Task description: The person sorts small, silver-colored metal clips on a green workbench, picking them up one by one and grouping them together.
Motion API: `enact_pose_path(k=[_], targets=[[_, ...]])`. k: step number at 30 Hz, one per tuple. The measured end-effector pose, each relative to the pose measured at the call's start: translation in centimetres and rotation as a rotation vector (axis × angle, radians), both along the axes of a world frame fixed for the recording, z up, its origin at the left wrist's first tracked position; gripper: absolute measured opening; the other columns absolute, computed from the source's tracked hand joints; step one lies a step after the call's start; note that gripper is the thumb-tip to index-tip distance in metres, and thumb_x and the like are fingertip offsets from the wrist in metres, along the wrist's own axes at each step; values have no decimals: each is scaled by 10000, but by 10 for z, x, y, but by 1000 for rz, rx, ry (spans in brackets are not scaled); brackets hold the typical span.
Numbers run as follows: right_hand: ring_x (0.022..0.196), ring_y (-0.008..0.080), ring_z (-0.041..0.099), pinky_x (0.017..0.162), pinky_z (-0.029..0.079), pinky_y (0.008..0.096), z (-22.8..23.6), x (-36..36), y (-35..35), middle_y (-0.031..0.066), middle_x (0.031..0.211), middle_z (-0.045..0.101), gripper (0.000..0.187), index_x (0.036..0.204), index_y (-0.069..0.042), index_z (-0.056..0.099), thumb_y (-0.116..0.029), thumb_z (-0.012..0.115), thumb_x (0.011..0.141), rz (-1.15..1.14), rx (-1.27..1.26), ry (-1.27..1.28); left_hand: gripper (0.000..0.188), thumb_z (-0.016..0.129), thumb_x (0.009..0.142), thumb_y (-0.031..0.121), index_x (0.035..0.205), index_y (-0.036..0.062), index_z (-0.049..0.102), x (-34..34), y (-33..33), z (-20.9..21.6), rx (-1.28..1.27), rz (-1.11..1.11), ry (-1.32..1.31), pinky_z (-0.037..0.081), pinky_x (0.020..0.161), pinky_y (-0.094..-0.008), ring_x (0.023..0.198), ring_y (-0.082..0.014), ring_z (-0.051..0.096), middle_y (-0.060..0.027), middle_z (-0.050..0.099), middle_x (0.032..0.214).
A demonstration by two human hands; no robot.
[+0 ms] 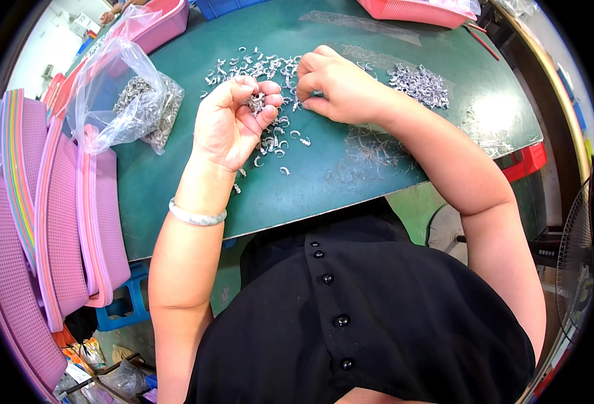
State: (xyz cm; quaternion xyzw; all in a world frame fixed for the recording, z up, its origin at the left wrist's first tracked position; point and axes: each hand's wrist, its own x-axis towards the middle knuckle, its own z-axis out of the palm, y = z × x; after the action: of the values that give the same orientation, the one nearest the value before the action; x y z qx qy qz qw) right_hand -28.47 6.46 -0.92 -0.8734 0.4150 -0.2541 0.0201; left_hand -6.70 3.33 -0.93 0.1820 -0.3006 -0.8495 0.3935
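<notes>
My left hand [235,118] is turned palm up with its fingers curled round several small curved silvery metal pieces [255,102]. To its right, my right hand [334,84] reaches down to the table with fingers bent together at the edge of a loose spread of the same curved pieces [260,66]. Whatever its fingertips pinch, if anything, is hidden. More of these pieces lie scattered below and between the hands. A denser heap of small grey metal pieces [419,86] sits to the right, beyond my right forearm.
On the green table [256,202], a clear plastic bag [138,101] of metal pieces stands at the left. Stacked purple baskets [58,215] crowd the table's left side. Pink baskets [418,10] stand along the far edge. A fan [575,249] is at the far right.
</notes>
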Motion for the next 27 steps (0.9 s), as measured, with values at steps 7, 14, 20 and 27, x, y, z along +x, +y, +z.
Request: enact_pose_path(k=[7,14,20,27], targets=[[946,256,488,809,439,341,2,5,-1,59,943,557,72,781,-35,596,-31,640,724,26,-56,-74,105,570,882,116,918,18,558,-7,7,2,-83,32,-372,488,555,-227,668,-158,587,-98,613,813],[936,248,497,798,440,330,12,13,6,60,956,569,71,836,-37,602,-36,621,767,120,-137,-250,117,579,912,131,961,25,588,-11,15,7,-100,-45,-484,430,479,-185,607,-90,551,-46,612,788],[962,257,505,828,435,343,2,1,-4,65,983,571,126,906,-46,639,-64,644,781,40,-43,-227,74,576,912,87,960,33,590,-11,16,5,-150,-22,-466,452,529,-184,642,-89,555,-38,606,804],[1000,282,490,889,427,361,-3,3,-2,69,991,566,100,833,-98,686,-92,673,734,45,-21,-9,87,582,908,89,969,27,589,-10,14,2,-192,-14,-459,475,576,-192,676,-97,571,-44,611,816]])
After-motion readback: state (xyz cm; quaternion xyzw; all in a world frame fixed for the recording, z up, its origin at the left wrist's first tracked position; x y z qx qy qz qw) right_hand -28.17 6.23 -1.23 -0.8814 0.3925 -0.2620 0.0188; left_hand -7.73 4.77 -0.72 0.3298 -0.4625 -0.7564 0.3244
